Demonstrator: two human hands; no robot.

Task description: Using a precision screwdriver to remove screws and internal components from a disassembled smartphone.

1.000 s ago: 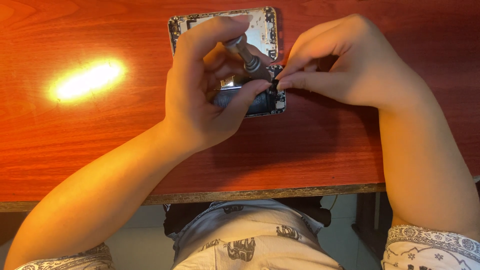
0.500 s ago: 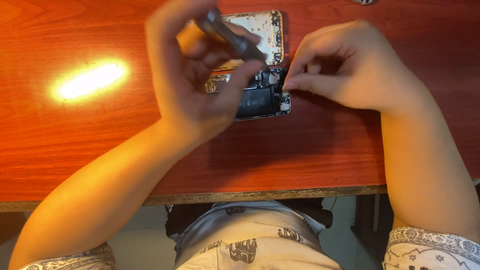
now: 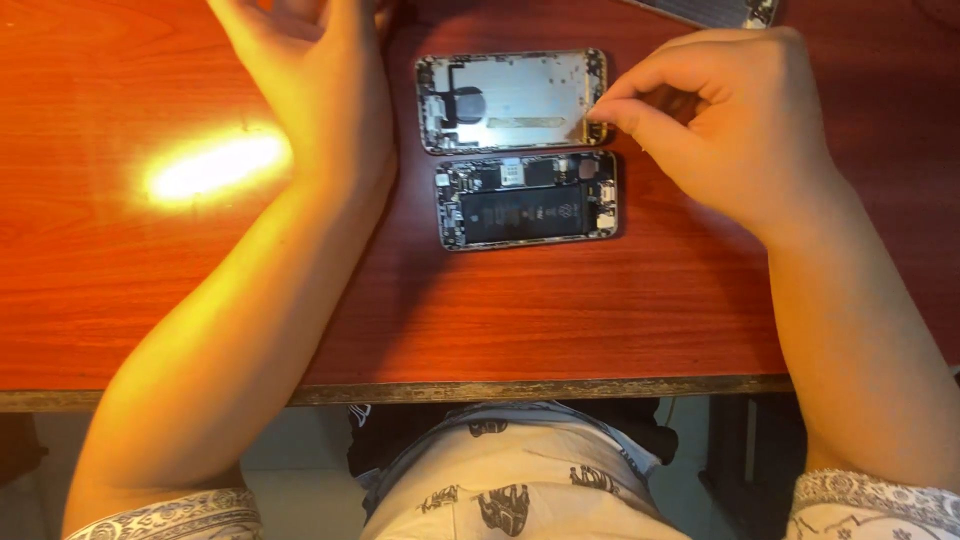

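Phone shell [image 3: 527, 200] holds a black battery; right hand [image 3: 730, 130] pinches the screen panel's [image 3: 510, 100] edge, left hand [image 3: 320, 80] spread.

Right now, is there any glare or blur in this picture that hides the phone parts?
Head view: a bright glare patch sits on the wooden table, left of the opened phone, which stays sharp; the left hand is cut off at the top edge.

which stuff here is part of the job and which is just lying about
In the job:
- metal back panel, right hand pinching at its right edge
- opened phone body with black battery

Lying about:
- part at the table's far edge
- left hand, raised off the phone
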